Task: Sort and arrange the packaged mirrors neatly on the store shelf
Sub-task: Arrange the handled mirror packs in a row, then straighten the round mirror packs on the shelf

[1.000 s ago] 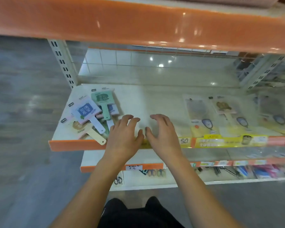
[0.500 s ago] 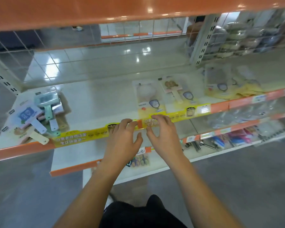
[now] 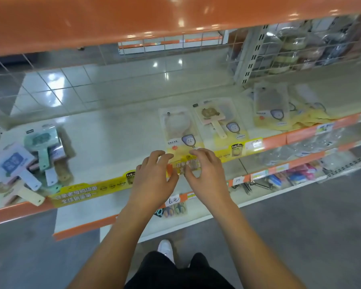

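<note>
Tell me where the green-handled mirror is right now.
In the head view it lies at the shelf's far left, atop the jumbled pile, beside the blue mirror: green mirror.

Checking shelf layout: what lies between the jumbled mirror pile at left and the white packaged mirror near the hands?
Head view: only bare shelf separates the pile from the white packaged mirror.

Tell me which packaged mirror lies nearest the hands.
The white round mirror in its clear packet, just beyond the fingertips; the tan one beside it lies farther right.
</note>
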The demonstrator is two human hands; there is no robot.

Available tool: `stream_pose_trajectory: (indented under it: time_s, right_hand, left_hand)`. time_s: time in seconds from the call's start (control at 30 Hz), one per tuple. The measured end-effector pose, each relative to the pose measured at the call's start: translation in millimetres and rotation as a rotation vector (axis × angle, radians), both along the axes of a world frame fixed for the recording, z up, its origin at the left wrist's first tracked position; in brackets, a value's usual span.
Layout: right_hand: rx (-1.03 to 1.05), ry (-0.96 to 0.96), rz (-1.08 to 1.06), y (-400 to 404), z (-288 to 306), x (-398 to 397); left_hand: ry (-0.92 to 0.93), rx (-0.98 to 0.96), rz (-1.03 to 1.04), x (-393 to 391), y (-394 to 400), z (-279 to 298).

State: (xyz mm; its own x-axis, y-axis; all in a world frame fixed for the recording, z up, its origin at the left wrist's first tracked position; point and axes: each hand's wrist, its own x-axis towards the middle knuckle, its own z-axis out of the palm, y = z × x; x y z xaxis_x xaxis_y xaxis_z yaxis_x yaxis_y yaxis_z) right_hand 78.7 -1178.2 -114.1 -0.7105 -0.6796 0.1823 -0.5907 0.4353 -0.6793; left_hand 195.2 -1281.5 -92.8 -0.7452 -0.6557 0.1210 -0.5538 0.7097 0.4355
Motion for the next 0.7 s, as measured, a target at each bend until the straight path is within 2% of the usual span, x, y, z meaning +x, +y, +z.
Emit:
stream_pose_trajectory:
  time_s: [0.33,0.7]
  right_hand:
    - [0.153,0.097,-0.045,-67,9,-29]
    - [0.391,0.031,-0.028,-104,7,-41]
  left_hand:
    - [0.024,-0.012,0.012,-12,-62,-13]
    - [0.006,0.083,0.049,-21,-94,-14]
